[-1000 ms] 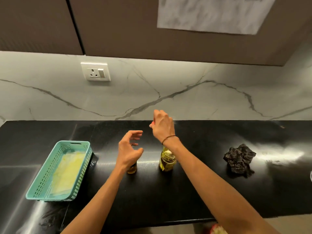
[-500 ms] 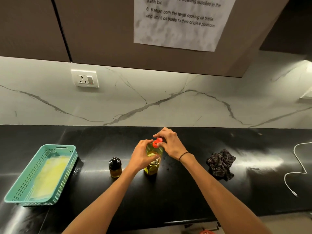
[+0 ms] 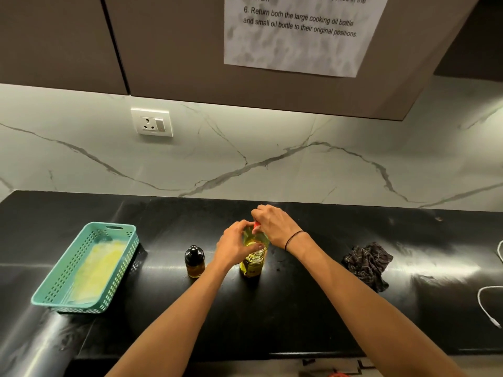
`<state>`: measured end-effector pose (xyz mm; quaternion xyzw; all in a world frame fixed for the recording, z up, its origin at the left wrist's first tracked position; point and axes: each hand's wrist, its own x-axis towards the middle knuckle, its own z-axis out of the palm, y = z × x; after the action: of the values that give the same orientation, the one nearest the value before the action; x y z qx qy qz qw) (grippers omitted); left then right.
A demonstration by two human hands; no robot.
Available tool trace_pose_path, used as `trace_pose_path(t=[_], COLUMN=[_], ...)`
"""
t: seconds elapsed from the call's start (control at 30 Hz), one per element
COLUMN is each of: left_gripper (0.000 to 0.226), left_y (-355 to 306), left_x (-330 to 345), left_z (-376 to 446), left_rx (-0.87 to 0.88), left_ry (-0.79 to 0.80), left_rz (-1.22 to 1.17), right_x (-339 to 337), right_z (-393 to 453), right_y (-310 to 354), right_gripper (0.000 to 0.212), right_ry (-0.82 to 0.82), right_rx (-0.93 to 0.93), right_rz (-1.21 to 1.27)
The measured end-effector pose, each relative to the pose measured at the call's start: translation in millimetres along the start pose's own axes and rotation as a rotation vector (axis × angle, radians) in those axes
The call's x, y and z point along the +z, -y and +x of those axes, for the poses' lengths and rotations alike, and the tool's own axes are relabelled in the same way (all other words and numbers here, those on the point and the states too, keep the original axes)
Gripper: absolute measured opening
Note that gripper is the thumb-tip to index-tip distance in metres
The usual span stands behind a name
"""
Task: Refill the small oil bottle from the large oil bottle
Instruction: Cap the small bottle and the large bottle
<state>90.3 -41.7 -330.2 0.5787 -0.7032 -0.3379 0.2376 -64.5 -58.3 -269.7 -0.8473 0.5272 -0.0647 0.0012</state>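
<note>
The large oil bottle (image 3: 252, 261), clear plastic with yellow oil and a dark label, stands upright mid-counter. My left hand (image 3: 234, 246) grips its shoulder from the left. My right hand (image 3: 275, 225) curls over its top and pinches the red cap (image 3: 256, 225), of which only a sliver shows. The small oil bottle (image 3: 194, 261), amber glass with a black cap on, stands upright just left of my left wrist, untouched.
A teal slotted basket (image 3: 68, 278) lined with yellow material sits at the left on the black counter (image 3: 285, 317). A crumpled dark cloth (image 3: 367, 263) lies to the right, and a white cable (image 3: 490, 303) at the right edge. A marble backsplash stands behind.
A second ago my left hand hovered over the small bottle and my right was raised above the large one. Both hands have since closed on the large bottle, the right covering its cap more.
</note>
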Motion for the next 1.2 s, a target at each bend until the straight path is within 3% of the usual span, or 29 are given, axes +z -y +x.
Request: trace_pose_path(t=[0.33, 0.67, 0.8, 0.97, 1.1, 1.2], left_gripper=[0.06, 0.063, 0.059, 0.077, 0.073, 0.07], left_y=[-0.9, 1.8, 4.6, 2.5, 2.3, 1.2], left_x=[3.7, 1.2, -6.8, 2.2, 11.4, 13.8], left_z=[-2.3, 2.9, 7.2, 7.6, 6.5, 5.8], left_rx=[0.0, 0.01, 0.041, 0.066, 0.078, 0.039], left_ry=[-0.002, -0.005, 0.049, 0.109, 0.1, 0.086], left_rz=[0.042, 0.048, 0.085, 0.074, 0.034, 0.024], right_x=[18.0, 17.7, 17.1, 9.7, 11.8, 19.0], right_z=[-12.3, 1.8, 0.4, 1.1, -2.0, -3.0], right_y=[-7.1, 9.2, -3.8, -31.3, -39.4, -27.8], right_gripper=[0.05, 0.054, 0.059, 0.055, 0.062, 0.062], right_ry=[-0.041, -0.006, 0.013, 0.088, 0.055, -0.007], right_rx=[0.035, 0.369, 0.221, -0.12, -0.164, -0.072], right_rz=[-0.332, -0.253, -0.29, -0.366, -0.41, -0.412])
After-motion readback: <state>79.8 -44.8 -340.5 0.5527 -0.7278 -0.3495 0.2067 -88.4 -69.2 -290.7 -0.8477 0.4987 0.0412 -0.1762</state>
